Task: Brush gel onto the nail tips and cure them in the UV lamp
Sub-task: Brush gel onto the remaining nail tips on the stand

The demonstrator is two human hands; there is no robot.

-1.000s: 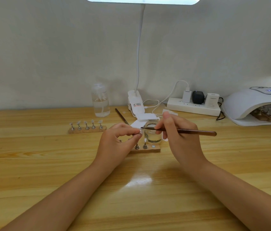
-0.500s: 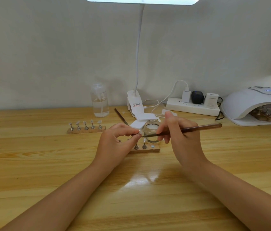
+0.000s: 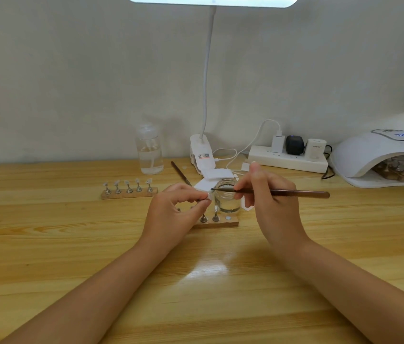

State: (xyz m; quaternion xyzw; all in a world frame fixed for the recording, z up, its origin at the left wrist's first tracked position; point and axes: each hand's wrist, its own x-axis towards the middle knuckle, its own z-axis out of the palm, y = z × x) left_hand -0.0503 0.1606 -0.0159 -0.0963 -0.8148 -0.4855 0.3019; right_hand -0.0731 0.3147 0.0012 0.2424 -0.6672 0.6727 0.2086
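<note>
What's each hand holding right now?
Left hand: fingers pinch a nail tip.
Right hand: fingers grip the brush.

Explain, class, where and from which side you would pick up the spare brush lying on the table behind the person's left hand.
Judging by its pose, grip the spare brush at its bare far half, pinching across the thin handle from above. It lies flat on the table, angled away, and its near end disappears behind the left hand, near the white pads.

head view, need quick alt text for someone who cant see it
A left hand pinches a nail tip while the right hand holds a brush pointing at it, above a glass jar on a wooden table. A UV lamp sits far right.
</note>
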